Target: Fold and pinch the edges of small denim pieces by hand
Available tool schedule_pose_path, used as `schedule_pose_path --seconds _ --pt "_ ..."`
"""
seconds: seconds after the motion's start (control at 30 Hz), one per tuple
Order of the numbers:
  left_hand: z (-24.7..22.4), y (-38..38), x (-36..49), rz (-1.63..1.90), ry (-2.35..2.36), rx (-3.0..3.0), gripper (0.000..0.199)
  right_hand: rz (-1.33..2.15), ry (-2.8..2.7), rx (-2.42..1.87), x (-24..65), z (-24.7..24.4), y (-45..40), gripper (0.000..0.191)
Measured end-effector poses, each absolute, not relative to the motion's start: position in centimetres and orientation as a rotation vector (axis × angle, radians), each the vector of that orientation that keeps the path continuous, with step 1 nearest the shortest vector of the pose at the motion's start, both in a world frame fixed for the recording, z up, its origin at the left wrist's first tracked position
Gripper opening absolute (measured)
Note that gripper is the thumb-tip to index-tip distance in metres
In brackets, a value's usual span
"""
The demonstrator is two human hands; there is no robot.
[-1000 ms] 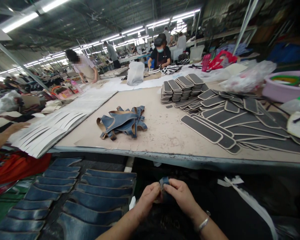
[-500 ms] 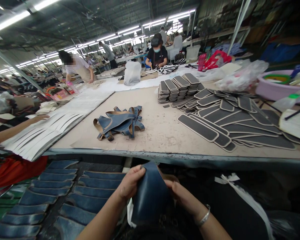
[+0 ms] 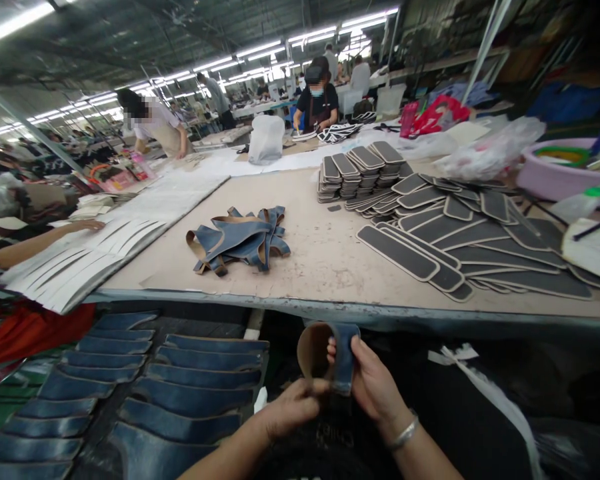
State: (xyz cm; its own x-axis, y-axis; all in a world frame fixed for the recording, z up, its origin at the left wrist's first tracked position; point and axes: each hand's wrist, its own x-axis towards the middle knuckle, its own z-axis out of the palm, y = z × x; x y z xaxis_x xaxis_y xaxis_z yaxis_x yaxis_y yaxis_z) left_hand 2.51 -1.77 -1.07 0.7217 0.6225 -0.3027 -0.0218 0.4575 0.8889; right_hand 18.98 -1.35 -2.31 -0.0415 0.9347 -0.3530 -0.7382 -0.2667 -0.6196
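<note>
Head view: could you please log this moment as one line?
left hand: grips denim piece | right hand: curls it into a loop | denim pile: on table | denim strips: stacked below

Worktable, folded denim pile, stacked grey-padded strips, white strips, pink basin

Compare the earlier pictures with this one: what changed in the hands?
The denim piece, spread flat half a second ago, is now curled into a loop showing its tan lining. The right hand grips it; the left hand sits lower. The folded denim pile on the table stayed put.
</note>
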Motion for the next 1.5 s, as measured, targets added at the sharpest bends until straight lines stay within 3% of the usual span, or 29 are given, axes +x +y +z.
schedule_pose_path --seconds 0.1,0.33,0.77,1.03,1.23,1.37,1.5 --pt "-0.7 -1.8 1.8 0.410 0.846 1.034 0.040 1.650 -0.399 -0.967 18.2 -2.9 -1.3 0.035" --pt "-2.1 -2.0 2.6 0.693 1.077 0.798 0.039 1.631 -0.519 -1.029 17.6 -4.2 -1.3 0.031" --pt "-1.6 -1.7 2.5 0.765 1.041 0.887 0.032 1.807 -1.017 -0.965 18.6 -2.7 -1.8 0.034" --pt "-1.6 -1.4 2.1 0.766 1.011 0.948 0.030 1.552 -1.308 -1.149 18.7 -3.5 -1.3 0.028" --pt "-2.7 -1.4 1.8 0.804 1.021 0.849 0.026 1.136 -1.505 -1.413 19.0 -3.3 -1.4 0.026" --pt "-3.3 -1.3 1.8 0.775 1.052 0.849 0.029 1.096 -1.537 -1.298 19.2 -2.7 -1.5 0.009" --pt "-3.2 -1.4 1.9 0.753 1.041 0.888 0.028 1.058 -1.639 -1.179 19.3 -2.2 -1.7 0.012"
